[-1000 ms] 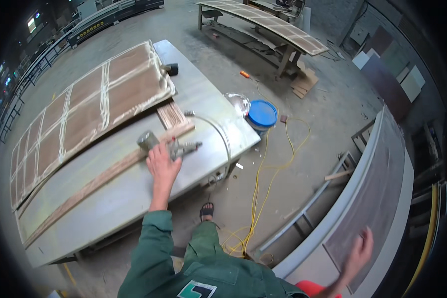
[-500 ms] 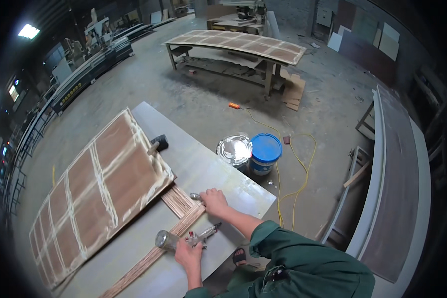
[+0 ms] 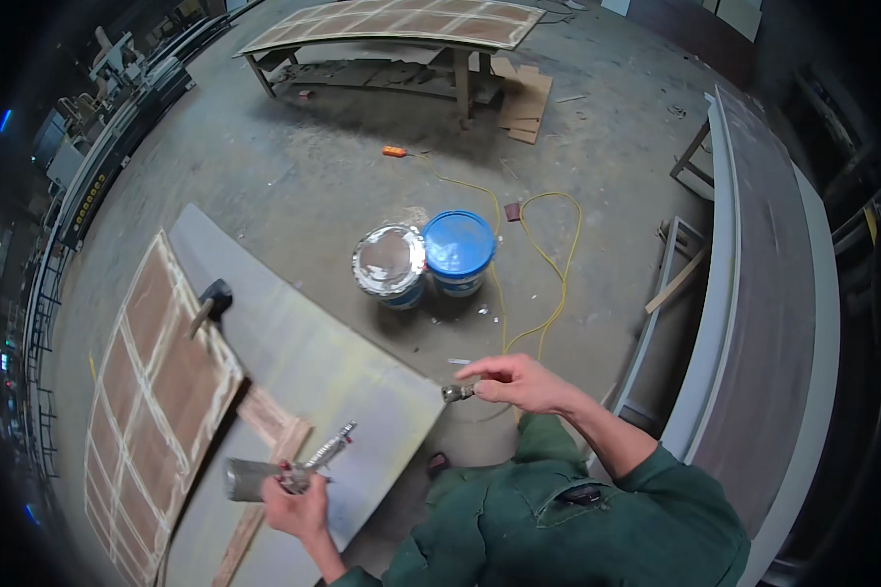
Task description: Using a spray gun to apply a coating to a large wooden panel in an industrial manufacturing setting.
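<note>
Sprayer (image 3: 292, 476) in left hand (image 3: 299, 507), axis slanting away-right — cup (image 3: 247, 479) leftward; aim unclear

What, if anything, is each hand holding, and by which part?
Left hand: spray gun, by its body beside the grey cup. Right hand: metal fitting, by its right-hand end.

Concrete floor (image 3: 313, 196) here, bearing the blue-lidded bucket (image 3: 458, 245), a silver-lidded bucket (image 3: 390, 260) just left of it, yellow cable (image 3: 564, 281) right; nearer than it, the pale tabletop (image 3: 333, 352) carries wooden strips (image 3: 264, 416).
</note>
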A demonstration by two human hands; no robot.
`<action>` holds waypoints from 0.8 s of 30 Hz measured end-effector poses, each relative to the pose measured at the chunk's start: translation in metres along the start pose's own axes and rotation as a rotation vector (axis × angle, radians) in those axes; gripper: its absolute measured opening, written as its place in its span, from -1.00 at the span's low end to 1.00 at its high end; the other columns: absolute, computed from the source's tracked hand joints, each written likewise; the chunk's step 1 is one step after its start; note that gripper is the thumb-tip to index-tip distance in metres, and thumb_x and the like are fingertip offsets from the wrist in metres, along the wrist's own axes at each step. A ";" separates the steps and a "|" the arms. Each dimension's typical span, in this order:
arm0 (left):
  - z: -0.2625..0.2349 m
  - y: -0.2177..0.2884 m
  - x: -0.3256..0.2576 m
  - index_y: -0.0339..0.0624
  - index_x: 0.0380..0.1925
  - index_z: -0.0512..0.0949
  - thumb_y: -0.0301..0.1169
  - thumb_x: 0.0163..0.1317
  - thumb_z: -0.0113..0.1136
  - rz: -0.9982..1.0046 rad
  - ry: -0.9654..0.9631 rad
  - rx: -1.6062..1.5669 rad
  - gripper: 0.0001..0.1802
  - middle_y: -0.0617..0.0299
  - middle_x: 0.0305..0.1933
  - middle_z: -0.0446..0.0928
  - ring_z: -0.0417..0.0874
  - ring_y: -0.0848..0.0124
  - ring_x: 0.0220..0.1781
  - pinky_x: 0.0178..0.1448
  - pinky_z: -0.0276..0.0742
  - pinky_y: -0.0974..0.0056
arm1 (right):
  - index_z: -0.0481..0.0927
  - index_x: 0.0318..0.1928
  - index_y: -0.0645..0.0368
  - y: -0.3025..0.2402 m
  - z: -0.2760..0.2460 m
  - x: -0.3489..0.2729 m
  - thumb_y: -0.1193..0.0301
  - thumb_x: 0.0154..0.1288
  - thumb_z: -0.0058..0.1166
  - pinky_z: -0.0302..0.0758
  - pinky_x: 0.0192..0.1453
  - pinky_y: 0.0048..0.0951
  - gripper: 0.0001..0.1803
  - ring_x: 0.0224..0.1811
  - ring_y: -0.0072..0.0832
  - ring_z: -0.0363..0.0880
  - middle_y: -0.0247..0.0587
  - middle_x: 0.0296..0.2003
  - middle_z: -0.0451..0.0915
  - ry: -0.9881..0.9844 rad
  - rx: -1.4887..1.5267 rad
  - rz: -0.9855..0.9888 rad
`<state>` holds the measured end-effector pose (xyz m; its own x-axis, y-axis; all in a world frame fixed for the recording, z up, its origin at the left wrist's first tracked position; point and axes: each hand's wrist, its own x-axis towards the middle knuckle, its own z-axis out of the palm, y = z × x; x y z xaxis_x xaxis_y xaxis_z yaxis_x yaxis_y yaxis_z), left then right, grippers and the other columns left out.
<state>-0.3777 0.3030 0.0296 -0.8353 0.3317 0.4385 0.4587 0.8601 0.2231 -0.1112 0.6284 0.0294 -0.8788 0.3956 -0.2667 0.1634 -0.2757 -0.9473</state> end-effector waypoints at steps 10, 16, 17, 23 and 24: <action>-0.032 0.392 0.075 -0.24 -0.42 0.53 -0.36 -0.30 0.47 0.490 -0.014 -0.596 -0.61 0.15 -0.51 0.46 0.45 0.19 -0.55 -0.40 0.41 0.20 | 0.68 0.23 0.23 -0.113 -0.243 -0.065 0.20 0.49 0.35 0.52 0.11 -0.47 -0.53 -0.02 -0.58 0.57 -0.36 -0.10 0.64 0.210 0.095 -0.240; 0.018 0.551 0.119 -0.25 -0.42 0.55 -0.33 -0.38 0.48 0.730 -0.021 -0.654 -0.56 0.17 -0.53 0.41 0.44 0.21 -0.56 -0.44 0.36 0.21 | 0.72 0.22 0.21 -0.171 -0.366 -0.032 0.28 0.49 0.35 0.52 -0.03 -0.51 -0.60 -0.14 -0.61 0.55 -0.35 -0.15 0.66 0.253 -0.078 -0.336; 0.031 0.572 0.128 -0.25 -0.42 0.55 -0.33 -0.38 0.48 0.717 -0.013 -0.683 -0.55 0.17 -0.53 0.41 0.44 0.22 -0.56 -0.44 0.36 0.21 | 0.72 0.23 0.17 -0.177 -0.387 -0.020 0.35 0.49 0.34 0.53 -0.05 -0.53 -0.62 -0.16 -0.63 0.57 -0.36 -0.16 0.66 0.267 -0.098 -0.341; 0.130 0.682 0.205 -0.24 -0.46 0.55 -0.28 -0.38 0.50 0.726 -0.012 -0.734 -0.56 0.16 -0.55 0.41 0.44 0.22 -0.59 -0.47 0.34 0.20 | 0.74 0.20 0.17 -0.215 -0.508 0.088 0.39 0.47 0.34 0.50 -0.15 -0.51 -0.65 -0.26 -0.63 0.54 -0.36 -0.22 0.66 0.294 -0.280 -0.420; 0.141 0.699 0.221 -0.23 -0.47 0.55 -0.27 -0.38 0.50 0.724 -0.021 -0.716 -0.56 0.15 -0.56 0.41 0.43 0.21 -0.60 -0.48 0.34 0.20 | 0.74 0.20 0.17 -0.228 -0.526 0.111 0.39 0.47 0.34 0.50 -0.15 -0.51 -0.65 -0.26 -0.63 0.54 -0.36 -0.22 0.66 0.285 -0.294 -0.438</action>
<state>-0.2847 1.0323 0.1596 -0.2870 0.6930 0.6613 0.9240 0.0182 0.3819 -0.0100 1.1963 0.1228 -0.7442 0.6482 0.1614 -0.0342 0.2043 -0.9783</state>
